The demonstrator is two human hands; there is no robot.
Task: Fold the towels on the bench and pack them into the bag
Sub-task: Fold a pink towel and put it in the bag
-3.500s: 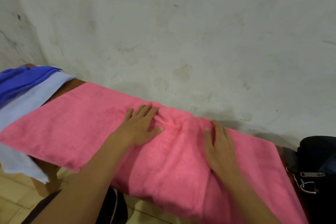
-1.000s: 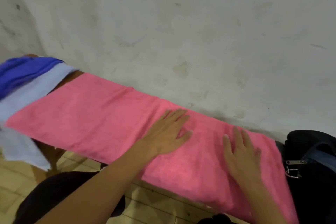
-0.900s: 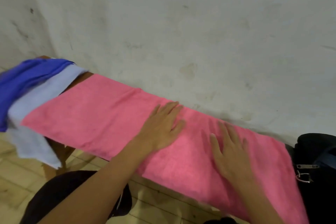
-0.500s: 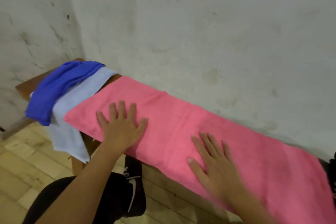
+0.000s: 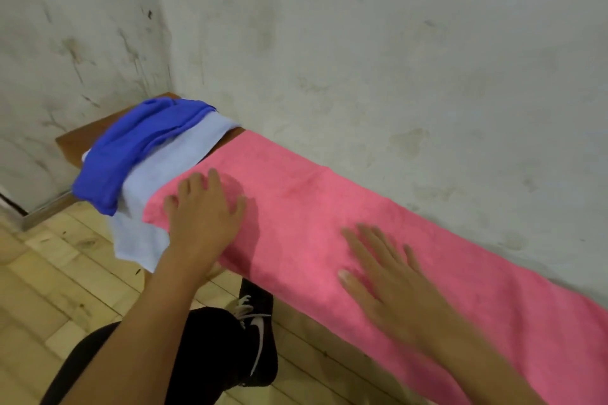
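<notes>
Towels cover a wooden bench (image 5: 77, 141) set against a stained wall (image 5: 362, 43). Farthest left of the hands, a dark blue towel (image 5: 131, 148) lies bunched on a pale blue towel (image 5: 171, 168) that hangs over the bench's front edge. Just right of both, the left hand (image 5: 204, 210) lies flat, fingers spread and gripping nothing, on the near end of a long pink towel (image 5: 296, 207) spread along the bench. Further right on the same towel the right hand (image 5: 385, 273), slightly blurred, also presses down with straight fingers. Below the left arm, a black shoe (image 5: 260, 339) stands on the wooden floor (image 5: 49, 289).
</notes>
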